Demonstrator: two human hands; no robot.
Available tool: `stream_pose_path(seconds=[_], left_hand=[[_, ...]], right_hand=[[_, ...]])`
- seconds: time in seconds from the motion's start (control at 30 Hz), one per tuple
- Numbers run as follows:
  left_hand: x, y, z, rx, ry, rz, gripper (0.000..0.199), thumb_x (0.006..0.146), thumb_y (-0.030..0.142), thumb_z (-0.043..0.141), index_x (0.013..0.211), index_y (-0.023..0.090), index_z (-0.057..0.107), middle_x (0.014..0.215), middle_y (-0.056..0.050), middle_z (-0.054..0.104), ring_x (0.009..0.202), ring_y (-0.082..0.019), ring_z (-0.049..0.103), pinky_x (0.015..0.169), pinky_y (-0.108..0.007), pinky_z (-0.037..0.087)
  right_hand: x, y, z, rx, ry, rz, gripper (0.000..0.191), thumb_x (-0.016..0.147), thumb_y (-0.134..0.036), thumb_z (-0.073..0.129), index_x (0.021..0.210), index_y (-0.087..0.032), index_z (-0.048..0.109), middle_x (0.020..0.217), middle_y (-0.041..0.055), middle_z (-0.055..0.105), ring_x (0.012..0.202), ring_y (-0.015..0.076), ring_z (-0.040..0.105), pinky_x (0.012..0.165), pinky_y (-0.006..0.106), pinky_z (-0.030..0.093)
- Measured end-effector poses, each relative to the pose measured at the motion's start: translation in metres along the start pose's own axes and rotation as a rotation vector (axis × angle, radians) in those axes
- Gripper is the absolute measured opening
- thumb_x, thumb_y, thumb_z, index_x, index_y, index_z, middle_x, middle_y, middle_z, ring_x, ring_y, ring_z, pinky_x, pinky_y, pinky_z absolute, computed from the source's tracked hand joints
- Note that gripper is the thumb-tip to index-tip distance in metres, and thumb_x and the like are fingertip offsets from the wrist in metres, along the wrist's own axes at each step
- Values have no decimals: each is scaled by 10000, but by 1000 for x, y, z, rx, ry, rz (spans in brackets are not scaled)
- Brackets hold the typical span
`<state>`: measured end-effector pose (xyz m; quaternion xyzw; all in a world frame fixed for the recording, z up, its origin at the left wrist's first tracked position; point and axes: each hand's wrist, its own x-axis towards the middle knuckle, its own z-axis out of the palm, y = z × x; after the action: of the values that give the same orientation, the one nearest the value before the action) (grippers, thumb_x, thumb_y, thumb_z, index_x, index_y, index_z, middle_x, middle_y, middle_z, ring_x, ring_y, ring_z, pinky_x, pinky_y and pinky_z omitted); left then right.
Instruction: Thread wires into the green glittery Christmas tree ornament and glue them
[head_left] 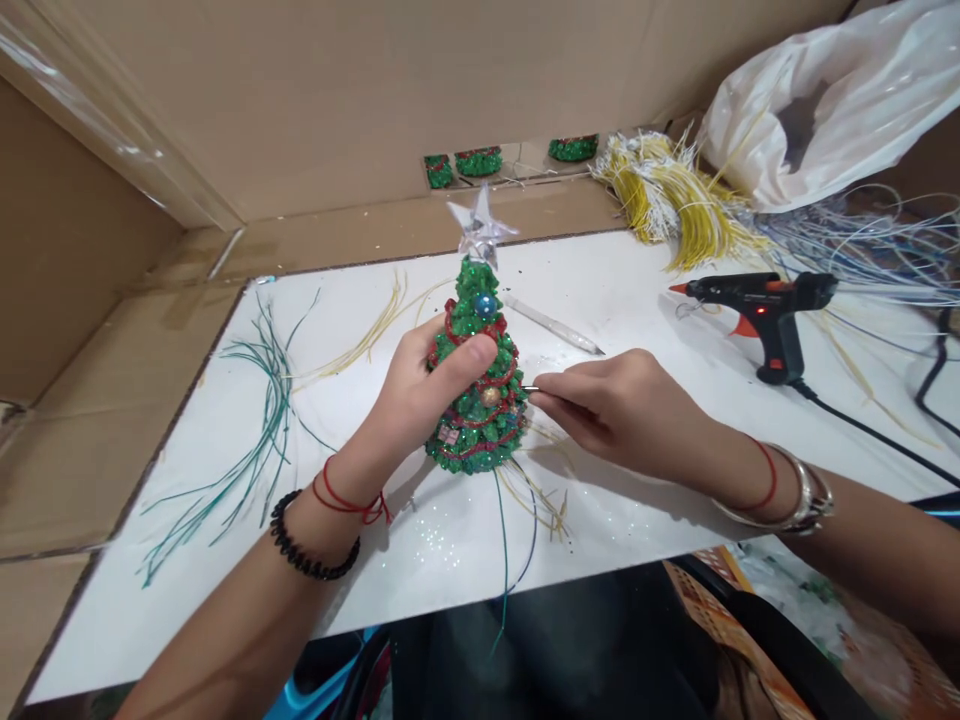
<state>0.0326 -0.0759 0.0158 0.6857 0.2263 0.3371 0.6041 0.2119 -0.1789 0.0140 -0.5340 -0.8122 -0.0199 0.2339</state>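
Observation:
A small green glittery Christmas tree (474, 440) stands upright over the white board, with red garland, small baubles and a clear star (482, 228) on top. My left hand (431, 385) is wrapped round its left side, thumb across the front. At the tree's right side, my right hand (607, 405) pinches a thin dark tool (531, 389) whose tip meets the branches. Green and yellow wires (504, 530) trail out from under the base. Behind the right hand lies a clear pen-like stick (555, 325).
Green wires (277, 390) lie on the white board (202, 600) at left. A black glue gun (780, 310) with a lit red light, bundled yellow wires (675, 200) and a white plastic bag (810, 100) are at right. Cardboard walls (337, 100) rise behind.

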Motion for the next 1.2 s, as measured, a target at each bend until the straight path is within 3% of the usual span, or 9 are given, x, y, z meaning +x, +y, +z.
stream_pose_path(seconds=[0.17,0.27,0.4,0.57,0.7,0.9,1.1,1.2], left_hand=[[-1,5,3,20,-20,2,395,805,560,573,832,167,608,703,-31,604,612,-143,589,534,-244,495],[-1,6,1,-15,-64,-5,417,794,588,568,813,173,590,668,-20,585,570,-131,565,508,-239,486],[3,3,-7,-70,-171,-37,495,717,649,604,799,161,598,687,-49,621,589,-168,603,525,-280,512],[7,-2,-13,-109,-220,-28,513,675,648,638,800,151,618,724,-70,649,626,-187,627,528,-289,510],[5,0,-7,-115,-154,-35,407,745,554,637,852,163,611,739,-39,630,615,-152,609,535,-259,509],[-1,9,9,-18,14,38,317,819,475,609,739,173,556,636,7,524,544,-94,505,489,-202,443],[1,3,0,-105,-156,-14,397,752,574,627,796,183,569,682,-16,576,570,-130,560,508,-245,492],[3,0,-5,-101,-175,-17,439,710,601,648,831,182,593,715,-34,615,604,-164,608,523,-272,518]], right_hand=[[-3,-9,-4,-76,-15,52,274,914,-218,447,763,-127,656,533,5,558,442,94,418,477,255,212],[2,-1,-6,106,-54,17,255,909,-223,483,769,-127,674,531,2,560,456,80,428,489,233,265],[11,17,-6,394,-113,-89,246,924,-240,501,806,-135,691,504,-37,499,441,50,327,482,203,277],[13,28,-3,498,-126,-118,251,927,-268,525,799,-120,682,519,-57,425,467,43,277,470,189,260],[13,23,-4,490,-170,-59,295,939,-283,503,746,-125,660,504,-74,320,475,53,217,452,200,223],[7,4,-9,211,-97,76,214,898,-207,532,738,-140,657,519,-45,416,469,57,324,502,224,257],[11,22,-10,424,-217,-41,267,926,-294,517,788,-141,687,514,-58,359,480,58,228,460,201,238],[14,31,-8,539,-259,-50,265,926,-306,529,810,-131,691,532,-68,302,494,57,198,440,194,210]])
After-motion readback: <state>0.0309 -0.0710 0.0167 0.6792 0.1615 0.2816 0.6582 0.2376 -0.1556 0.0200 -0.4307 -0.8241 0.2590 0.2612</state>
